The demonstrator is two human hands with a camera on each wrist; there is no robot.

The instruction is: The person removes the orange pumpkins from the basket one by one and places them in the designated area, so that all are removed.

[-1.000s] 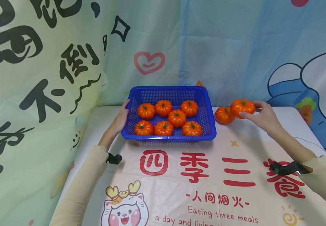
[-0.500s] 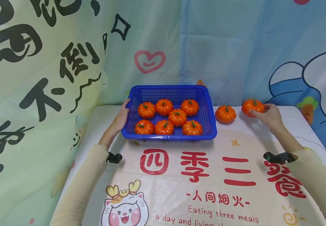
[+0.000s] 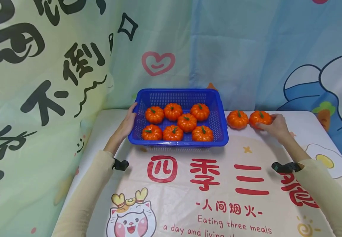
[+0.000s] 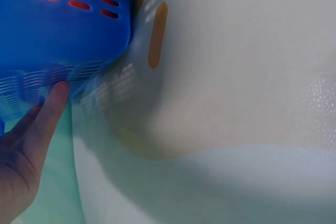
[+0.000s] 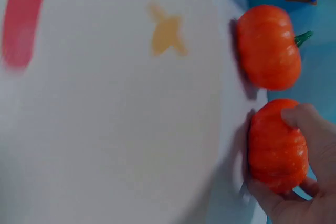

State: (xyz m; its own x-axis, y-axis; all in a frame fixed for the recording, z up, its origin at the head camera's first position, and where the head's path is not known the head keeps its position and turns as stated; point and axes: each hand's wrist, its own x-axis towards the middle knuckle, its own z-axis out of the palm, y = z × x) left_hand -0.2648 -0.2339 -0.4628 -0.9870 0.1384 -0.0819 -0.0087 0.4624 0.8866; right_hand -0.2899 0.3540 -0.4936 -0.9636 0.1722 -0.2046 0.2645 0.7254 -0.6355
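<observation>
My right hand (image 3: 276, 126) grips a small orange toy pumpkin (image 3: 260, 119) with a green stem, which sits on the table at the right. In the right wrist view, the thumb lies across that pumpkin (image 5: 278, 148) and other fingers reach beneath it. A second pumpkin (image 3: 237, 119) sits just left of it, between it and the blue basket (image 3: 222, 138). Inside the basket lie several more pumpkins (image 3: 186, 122). My left hand (image 3: 128, 123) touches the basket's left side with extended fingers; the left wrist view shows a fingertip (image 4: 60, 90) against its slotted wall.
A printed cloth with red lettering (image 3: 160, 169) covers the white table (image 3: 111, 115). Patterned fabric (image 3: 224, 59) hangs right behind the basket and along the left side. An egg drawing (image 3: 325, 161) lies by the right forearm.
My right hand has carried its pumpkin first rightward and down, then slightly back left, setting it on the table beside the second pumpkin. The left hand and basket have stayed put.
</observation>
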